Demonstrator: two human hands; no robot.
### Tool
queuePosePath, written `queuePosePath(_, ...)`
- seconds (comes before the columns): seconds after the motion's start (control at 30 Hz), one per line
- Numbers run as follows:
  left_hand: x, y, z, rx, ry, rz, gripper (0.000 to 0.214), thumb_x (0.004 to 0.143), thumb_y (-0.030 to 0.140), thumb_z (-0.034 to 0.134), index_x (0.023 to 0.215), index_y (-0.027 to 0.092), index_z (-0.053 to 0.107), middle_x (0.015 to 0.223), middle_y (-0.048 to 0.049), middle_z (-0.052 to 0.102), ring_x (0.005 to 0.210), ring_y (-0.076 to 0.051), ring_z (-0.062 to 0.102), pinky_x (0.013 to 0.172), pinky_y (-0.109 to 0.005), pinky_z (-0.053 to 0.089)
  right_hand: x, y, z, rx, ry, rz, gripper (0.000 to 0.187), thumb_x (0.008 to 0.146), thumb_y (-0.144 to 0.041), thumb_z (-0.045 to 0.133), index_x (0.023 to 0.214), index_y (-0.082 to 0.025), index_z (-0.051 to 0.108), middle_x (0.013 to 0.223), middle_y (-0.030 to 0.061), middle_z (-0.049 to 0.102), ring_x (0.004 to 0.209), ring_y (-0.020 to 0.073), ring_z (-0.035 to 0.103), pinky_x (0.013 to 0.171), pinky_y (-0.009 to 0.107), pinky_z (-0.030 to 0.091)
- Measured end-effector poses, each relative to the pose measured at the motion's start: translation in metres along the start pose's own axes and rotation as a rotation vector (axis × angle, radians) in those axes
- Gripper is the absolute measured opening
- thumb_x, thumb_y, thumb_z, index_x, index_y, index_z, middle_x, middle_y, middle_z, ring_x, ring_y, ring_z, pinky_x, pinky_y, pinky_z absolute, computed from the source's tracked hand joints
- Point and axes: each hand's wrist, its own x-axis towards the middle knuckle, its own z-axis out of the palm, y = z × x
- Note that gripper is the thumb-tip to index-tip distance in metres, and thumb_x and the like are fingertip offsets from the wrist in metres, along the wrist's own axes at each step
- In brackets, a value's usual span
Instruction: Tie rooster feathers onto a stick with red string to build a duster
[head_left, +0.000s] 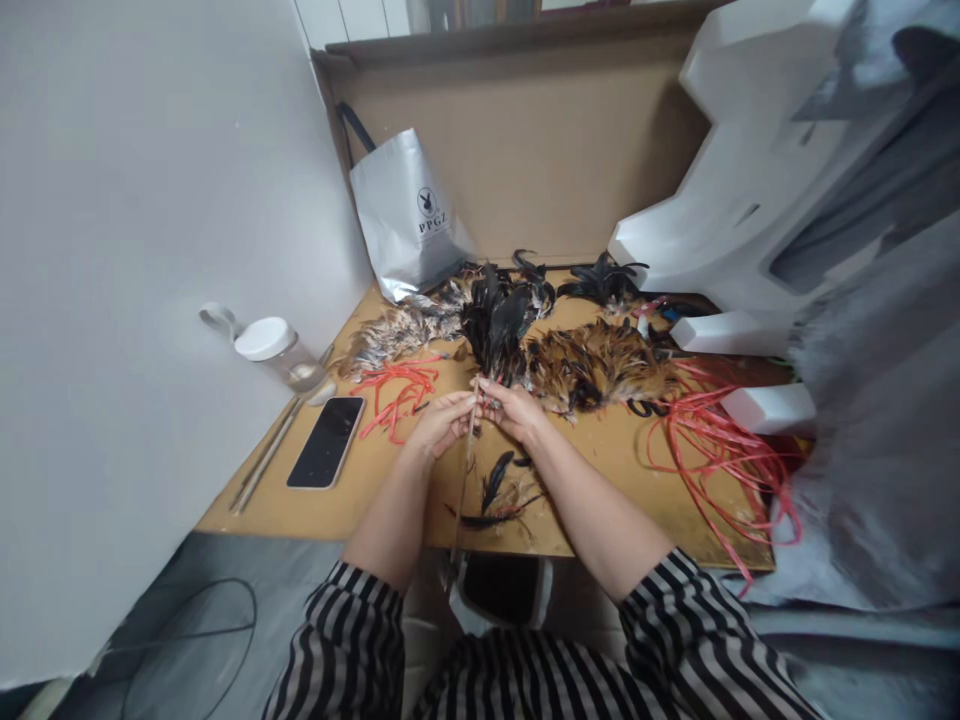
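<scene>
My left hand [448, 422] is closed, its fingertips pinching a thin stick [466, 465] near the upper end. The stick slants down toward my lap, past the table edge. Close against it, my right hand [516, 408] is closed too, with thumb and fingers at the same end of the stick. Small dark feather bits show at its fingertips. Long black feathers [496, 325] rise just beyond both hands; I cannot tell whether they are fixed to the stick. Brown feathers [600, 365] lie in a heap to the right, and grey-white feathers [409, 330] to the left.
Red plastic strips [720, 450] hang over the right edge; more red strips [397, 390] lie left. A phone [326, 443], sticks [266, 455] and a lidded jar [277, 352] are at left. Loose feathers [495, 490] lie in front. A silver bag [405, 215] and white foam [720, 170] stand behind.
</scene>
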Motion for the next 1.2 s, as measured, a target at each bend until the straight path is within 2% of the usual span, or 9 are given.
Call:
queuePosePath(0.17, 0.0, 0.003, 0.001, 0.013, 0.043, 0.033, 0.026, 0.066, 0.025, 0.073, 0.086, 0.01, 0.066, 0.063, -0.0008, 0.063, 0.051, -0.005, 0.056, 0.049, -0.015, 0.042, 0.0, -0.005, 0.001, -0.006, 0.06, -0.002, 0.019, 0.072, -0.031, 0.066, 0.08, -0.014, 0.068, 0.067, 0.002, 0.068, 0.06, 0.0107, 0.061, 0.057, 0.023, 0.048)
queuePosePath(0.4, 0.0, 0.002, 0.004, 0.039, 0.082, 0.09, 0.026, 0.065, 0.027, 0.073, 0.083, 0.011, 0.065, 0.064, -0.0005, 0.063, 0.051, -0.005, 0.055, 0.05, -0.016, 0.042, -0.007, -0.006, 0.012, -0.024, 0.082, -0.044, 0.022, 0.072, -0.032, 0.067, 0.081, -0.012, 0.068, 0.067, 0.0043, 0.069, 0.055, 0.0132, 0.06, 0.055, 0.027, 0.051)
queuePosePath(0.63, -0.001, 0.003, 0.007, 0.068, 0.125, 0.114, 0.027, 0.063, 0.029, 0.075, 0.079, 0.011, 0.063, 0.065, -0.002, 0.064, 0.051, -0.007, 0.057, 0.043, -0.014, 0.037, -0.012, -0.005, 0.017, -0.087, 0.099, -0.032, 0.016, 0.075, -0.026, 0.063, 0.079, -0.011, 0.067, 0.064, 0.0046, 0.067, 0.054, 0.0122, 0.058, 0.052, 0.025, 0.05)
queuePosePath(0.83, 0.0, -0.001, 0.01, 0.068, 0.196, 0.128, 0.032, 0.059, 0.028, 0.078, 0.081, 0.011, 0.063, 0.065, -0.0025, 0.065, 0.05, -0.008, 0.058, 0.044, -0.016, 0.042, -0.01, 0.003, 0.017, -0.097, 0.176, -0.04, 0.01, 0.072, -0.021, 0.066, 0.072, -0.011, 0.064, 0.061, 0.0023, 0.064, 0.054, 0.0108, 0.058, 0.052, 0.024, 0.051)
queuePosePath(1.0, 0.0, -0.001, 0.01, 0.062, 0.174, 0.148, 0.029, 0.06, 0.03, 0.076, 0.075, 0.011, 0.061, 0.06, -0.0022, 0.063, 0.048, -0.008, 0.057, 0.041, -0.015, 0.04, -0.007, 0.008, 0.015, -0.165, 0.191, -0.064, 0.016, 0.07, -0.024, 0.069, 0.066, -0.011, 0.061, 0.053, 0.0026, 0.062, 0.047, 0.0115, 0.056, 0.05, 0.026, 0.051)
queuePosePath(1.2, -0.002, 0.005, 0.01, 0.017, 0.176, 0.178, 0.028, 0.059, 0.027, 0.077, 0.074, 0.012, 0.06, 0.061, -0.0001, 0.062, 0.049, -0.007, 0.056, 0.044, -0.016, 0.041, -0.005, 0.005, 0.011, -0.189, 0.172, -0.076, 0.02, 0.064, -0.025, 0.074, 0.069, -0.011, 0.062, 0.056, 0.0033, 0.064, 0.047, 0.0107, 0.057, 0.041, 0.019, 0.044)
